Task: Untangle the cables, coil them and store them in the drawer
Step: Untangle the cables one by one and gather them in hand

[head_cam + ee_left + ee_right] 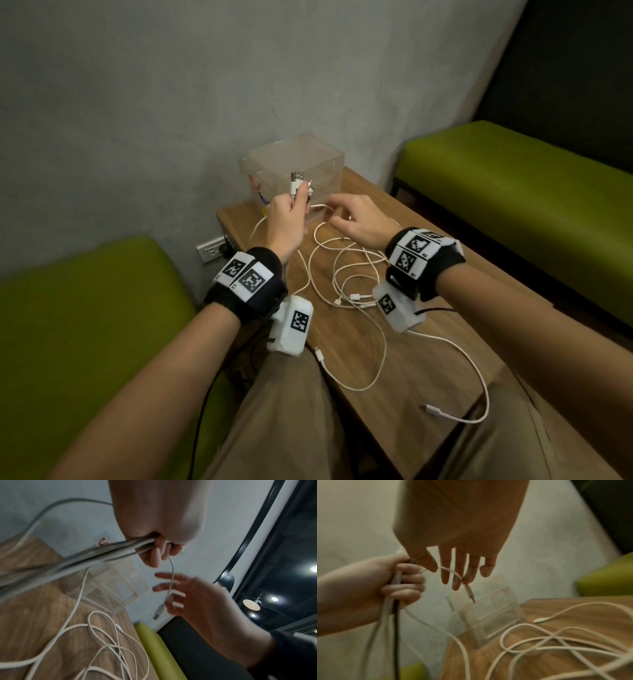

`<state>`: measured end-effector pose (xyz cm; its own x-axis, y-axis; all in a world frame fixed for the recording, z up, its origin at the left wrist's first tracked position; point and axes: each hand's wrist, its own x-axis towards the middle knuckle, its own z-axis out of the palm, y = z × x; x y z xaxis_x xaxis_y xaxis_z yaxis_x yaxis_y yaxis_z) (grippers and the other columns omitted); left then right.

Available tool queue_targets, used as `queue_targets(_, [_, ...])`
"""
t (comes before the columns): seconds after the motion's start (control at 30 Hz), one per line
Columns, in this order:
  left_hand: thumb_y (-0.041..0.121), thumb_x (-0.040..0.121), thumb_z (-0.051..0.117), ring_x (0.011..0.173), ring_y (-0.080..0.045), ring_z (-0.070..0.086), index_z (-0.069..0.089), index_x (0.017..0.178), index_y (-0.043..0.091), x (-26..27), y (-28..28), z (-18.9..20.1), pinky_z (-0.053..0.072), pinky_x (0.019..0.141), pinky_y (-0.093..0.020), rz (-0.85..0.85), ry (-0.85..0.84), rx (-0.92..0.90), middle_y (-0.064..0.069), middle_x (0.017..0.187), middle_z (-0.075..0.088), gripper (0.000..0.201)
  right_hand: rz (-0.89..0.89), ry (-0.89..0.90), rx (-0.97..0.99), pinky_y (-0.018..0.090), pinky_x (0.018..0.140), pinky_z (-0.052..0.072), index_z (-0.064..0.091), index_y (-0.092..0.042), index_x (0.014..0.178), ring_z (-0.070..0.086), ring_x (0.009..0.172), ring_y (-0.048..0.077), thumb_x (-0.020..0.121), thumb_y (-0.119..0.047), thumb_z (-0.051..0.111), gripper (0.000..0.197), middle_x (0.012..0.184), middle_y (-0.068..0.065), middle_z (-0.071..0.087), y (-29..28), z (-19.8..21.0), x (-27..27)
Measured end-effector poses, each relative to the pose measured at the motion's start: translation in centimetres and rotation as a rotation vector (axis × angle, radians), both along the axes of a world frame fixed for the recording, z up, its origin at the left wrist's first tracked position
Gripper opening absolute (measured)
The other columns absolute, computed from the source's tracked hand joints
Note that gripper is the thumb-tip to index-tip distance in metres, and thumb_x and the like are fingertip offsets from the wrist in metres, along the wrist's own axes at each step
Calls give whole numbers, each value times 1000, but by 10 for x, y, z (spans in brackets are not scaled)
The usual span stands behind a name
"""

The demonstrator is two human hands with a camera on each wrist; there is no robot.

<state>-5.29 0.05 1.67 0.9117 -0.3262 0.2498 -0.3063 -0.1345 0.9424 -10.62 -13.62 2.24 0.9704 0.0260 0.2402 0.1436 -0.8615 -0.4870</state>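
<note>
1. At the far left of my head view I see a green cushioned seat, with a wall socket on the grey wall just behind it.
2. My left hand is raised above the wooden table, its fingers curled tight round a bundle of cables; several white USB plugs stick up out of the fist. The left wrist view shows the gathered strands running out of the palm toward the camera, and the right wrist view shows at least one dark strand among them.
3. Behind the fist, against the wall, stands the clear plastic drawer unit (I cannot tell from these views whether any drawer is pulled out).
4. One short cable end hangs from the left fist, its plug dangling free in front of my right fingers.
5. My right hand hovers just right of the left, fingers spread and nearly straight, gripping nothing; that short end arches just under its fingertips in the right wrist view.
6. The loose loops of white cable lie tangled on the table below both hands, several plugs resting on the wood, one long strand curling toward the near right edge.
7. At the far right is a second green seat.
</note>
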Motion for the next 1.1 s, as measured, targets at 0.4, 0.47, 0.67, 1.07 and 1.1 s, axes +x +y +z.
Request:
queue_targets(0.4, [36,98,34,63,-28,59,53,69,18,10,54,11,45,66,-37,198,-268,71,-6,64,58,38,-18,-184,228,26,58,47,54,-2,79,60,52,22,97,-12,41,25,63,14,63,72,-10,23])
queue_targets(0.47, [38,96,34,62,-27,59,55,77,21,12,77,19,50,66,-48,279,-320,-42,-5,67,54,33,-56,-93,221,28,64,49,56,-2,78,64,58,27,96,-11,41,25,68,18,66,81,-25,31])
queue_targets(0.67, [41,92,32,40,-2,40,41,54,25,21,125,51,37,53,-33,373,-331,-214,6,50,42,43,167,512,-179,33,87,48,64,-10,109,60,103,31,91,-21,53,24,111,18,64,122,-59,46])
queue_targets(1.07, [30,98,31,47,-1,35,41,70,20,28,132,27,31,49,-17,112,-136,-295,6,62,38,31,279,-100,142,32,88,39,57,0,104,50,96,25,90,-30,42,36,103,15,55,168,-16,49])
queue_targets(1.1, [26,100,30,46,-2,33,39,71,18,28,132,26,30,47,-17,97,-118,-319,5,61,35,31,308,-70,87,37,85,41,58,0,97,52,90,26,91,-28,43,33,97,16,57,163,-17,50])
